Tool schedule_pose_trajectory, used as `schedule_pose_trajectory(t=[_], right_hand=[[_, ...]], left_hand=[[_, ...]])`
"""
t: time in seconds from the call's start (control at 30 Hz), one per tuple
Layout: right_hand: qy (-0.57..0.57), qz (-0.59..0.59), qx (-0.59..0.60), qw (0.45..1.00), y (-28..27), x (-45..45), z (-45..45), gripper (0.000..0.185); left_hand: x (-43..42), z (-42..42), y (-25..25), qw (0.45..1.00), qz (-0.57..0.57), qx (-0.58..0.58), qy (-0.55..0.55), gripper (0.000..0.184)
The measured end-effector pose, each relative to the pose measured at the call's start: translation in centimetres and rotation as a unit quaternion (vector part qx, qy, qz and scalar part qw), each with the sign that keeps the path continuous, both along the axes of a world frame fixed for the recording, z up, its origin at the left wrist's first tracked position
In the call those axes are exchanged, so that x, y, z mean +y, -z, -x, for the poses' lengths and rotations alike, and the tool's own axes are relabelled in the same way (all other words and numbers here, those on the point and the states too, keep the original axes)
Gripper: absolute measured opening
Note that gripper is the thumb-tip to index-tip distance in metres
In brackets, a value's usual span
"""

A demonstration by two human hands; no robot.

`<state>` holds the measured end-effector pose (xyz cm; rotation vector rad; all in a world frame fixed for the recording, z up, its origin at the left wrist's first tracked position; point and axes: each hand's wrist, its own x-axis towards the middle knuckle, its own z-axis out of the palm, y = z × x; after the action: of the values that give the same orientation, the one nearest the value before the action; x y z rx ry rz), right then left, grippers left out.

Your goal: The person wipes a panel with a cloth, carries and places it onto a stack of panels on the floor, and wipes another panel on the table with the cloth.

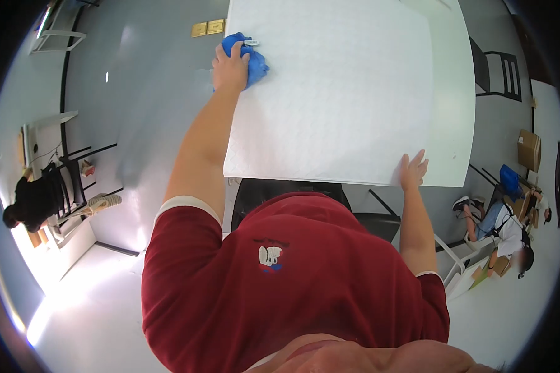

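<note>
A white table (452, 124) carries a pale, faintly dimpled sheet (342, 105) over most of its top, leaving a smooth glossy strip bare along the three o'clock side. At ten o'clock a bunched blue cloth (257, 67) with a small white tag lies at the table's edge, seeming to overlap it, gripped by the left hand (230, 69) from above. Toward five o'clock the right hand (413, 171) rests with fingers spread, near the sheet's border.

- One left hand (230, 69) and one right hand (412, 171), making two
- One crumpled blue cloth (256, 67)
- One white table (452, 124)
- Two gold floor plates (215, 26)
- One red shirt (305, 280)
- One person in black (37, 198)
</note>
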<state>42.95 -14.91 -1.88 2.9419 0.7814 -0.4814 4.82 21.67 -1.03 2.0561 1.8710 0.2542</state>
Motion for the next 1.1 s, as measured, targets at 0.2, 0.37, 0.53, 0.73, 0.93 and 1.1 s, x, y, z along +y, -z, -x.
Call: schedule_pose_trajectory(t=[0.2,0.37,0.53,0.73,0.93,1.1], right_hand=[[-0.003,-0.010,0.004,1.000,-0.3,-0.2,0.3,0.076],[-0.012,-0.012,0.001,1.000,0.8,-0.8,-0.2,0.077],[-0.011,-0.011,-0.003,1.000,0.7,-0.7,0.1,0.076],[-0.017,-0.017,-0.008,1.000,0.4,-0.9,0.3,0.077],[-0.012,-0.028,0.002,1.000,0.6,-0.9,0.1,0.078],[0.002,0.004,-0.007,1.000,0.5,-0.4,0.4,0.076]], left_hand=[[0.5,0.3,0.8,0.999,-0.034,0.006,0.009,0.042],[5.6,0.1,3.2,0.980,-0.184,-0.019,0.074,0.043],[9.5,-2.0,3.8,0.972,-0.208,-0.022,0.105,0.047],[9.5,-3.0,4.1,0.989,-0.130,0.042,0.054,0.049],[6.2,-5.8,3.2,0.964,-0.216,-0.053,0.147,0.037],[-2.3,-9.4,1.3,0.951,-0.149,0.045,0.266,0.047]])
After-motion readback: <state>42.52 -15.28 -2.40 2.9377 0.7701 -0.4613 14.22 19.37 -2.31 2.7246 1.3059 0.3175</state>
